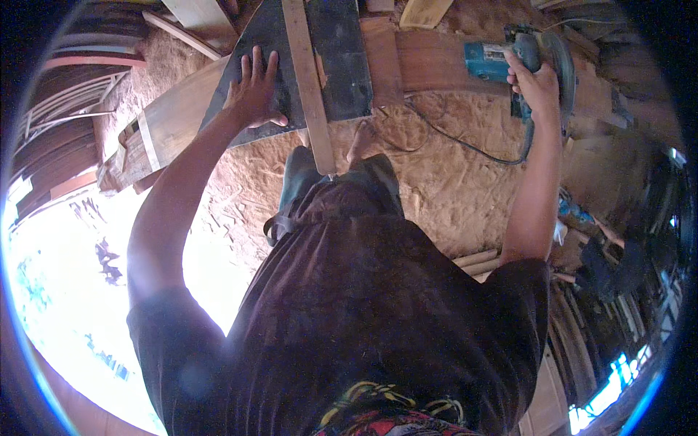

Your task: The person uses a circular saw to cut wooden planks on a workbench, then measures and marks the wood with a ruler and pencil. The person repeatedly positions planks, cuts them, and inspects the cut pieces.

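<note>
Brown wood (443, 65) separates board (346, 87) edge from tool (528, 48) (teal)

- Black board (344, 80): it lies flat, left edge slanted, right edge straight.
- Wooden strip (311, 87): long, narrow and brown, it lies across the board and juts past its near edge.
- Power saw (529, 51): teal, with a dark round side, it is held right of the board.
</note>
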### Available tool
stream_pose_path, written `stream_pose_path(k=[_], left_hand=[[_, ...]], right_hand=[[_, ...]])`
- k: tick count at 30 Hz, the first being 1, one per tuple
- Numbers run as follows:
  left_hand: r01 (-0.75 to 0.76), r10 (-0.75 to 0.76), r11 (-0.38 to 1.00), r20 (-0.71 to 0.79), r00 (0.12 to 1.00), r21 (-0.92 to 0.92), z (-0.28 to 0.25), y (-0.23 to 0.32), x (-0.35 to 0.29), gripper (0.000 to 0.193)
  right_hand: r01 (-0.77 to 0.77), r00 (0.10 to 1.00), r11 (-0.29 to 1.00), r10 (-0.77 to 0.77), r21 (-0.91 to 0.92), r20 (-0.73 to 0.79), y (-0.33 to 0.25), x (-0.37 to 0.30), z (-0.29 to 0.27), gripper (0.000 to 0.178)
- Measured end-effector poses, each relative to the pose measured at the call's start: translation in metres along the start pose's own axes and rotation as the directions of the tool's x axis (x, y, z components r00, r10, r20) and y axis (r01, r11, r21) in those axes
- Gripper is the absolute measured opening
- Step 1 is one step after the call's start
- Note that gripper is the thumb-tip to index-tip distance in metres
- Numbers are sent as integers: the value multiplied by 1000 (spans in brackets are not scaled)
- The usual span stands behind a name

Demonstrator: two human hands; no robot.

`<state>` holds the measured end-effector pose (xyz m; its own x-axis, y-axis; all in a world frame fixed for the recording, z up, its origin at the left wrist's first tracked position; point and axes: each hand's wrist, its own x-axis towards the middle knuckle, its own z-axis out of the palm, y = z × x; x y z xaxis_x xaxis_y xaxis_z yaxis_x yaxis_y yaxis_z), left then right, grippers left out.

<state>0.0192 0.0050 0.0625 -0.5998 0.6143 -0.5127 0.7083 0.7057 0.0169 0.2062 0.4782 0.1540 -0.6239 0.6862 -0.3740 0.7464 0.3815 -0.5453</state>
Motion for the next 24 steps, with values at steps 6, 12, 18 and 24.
stream_pose_path(k=[6, 12, 18, 24], left_hand=[[-1, 1, 1000, 25, 1000, 3, -5, 2, -5, 154], [2, -2, 1000, 36, 999, 9, -13, 7, 1, 153], [-12, 12, 1000, 40, 999, -1, -9, 6, 3, 153], [-36, 36, 999, 23, 999, -21, -10, 2, 4, 153]], right_hand=[[24, 990, 983, 2, 181, -141, 1, -15, -7, 28], [13, 991, 754, 78, 657, -108, -8, -152, -5, 20], [-136, 984, 808, 178, 574, -16, -51, -273, 51, 24], [-24, 998, 865, -10, 501, 66, -60, -309, 117, 28]])
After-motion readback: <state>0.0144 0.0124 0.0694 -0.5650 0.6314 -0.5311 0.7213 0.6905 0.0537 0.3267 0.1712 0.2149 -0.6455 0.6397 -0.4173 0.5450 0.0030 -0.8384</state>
